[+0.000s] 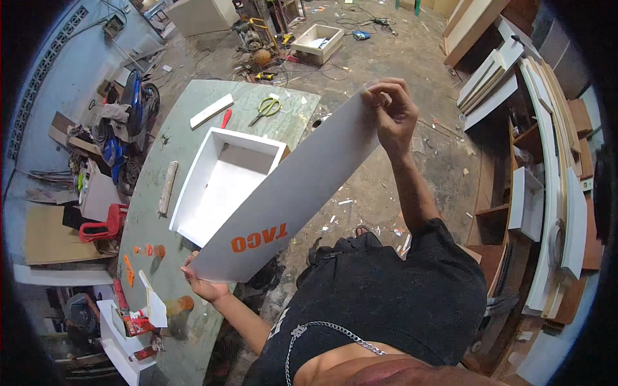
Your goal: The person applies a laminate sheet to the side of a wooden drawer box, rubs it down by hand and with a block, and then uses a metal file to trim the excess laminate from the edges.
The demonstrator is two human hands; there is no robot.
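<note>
A long pale grey sheet (302,186) with orange lettering slants across the middle of the view, held up off the table. My left hand (207,284) grips its near lower corner, fingers partly behind it. At the far upper end, my right hand (394,114) pinches the edge between thumb and fingers. Behind the sheet, a white open-topped box (225,177), like a drawer, rests on the green table (174,138); the sheet hides its near right part. Scissors with yellow-green handles (265,109) and a red-handled tool (226,118) lie beyond the box.
A white strip (211,111) and a rolled tube (168,188) lie on the table. Bottles (180,305), an orange cutter (129,271) and red packages (138,325) crowd its near left. Shelving and boards (547,193) stand at right. Scraps, cables and a wooden box (318,44) are on the floor.
</note>
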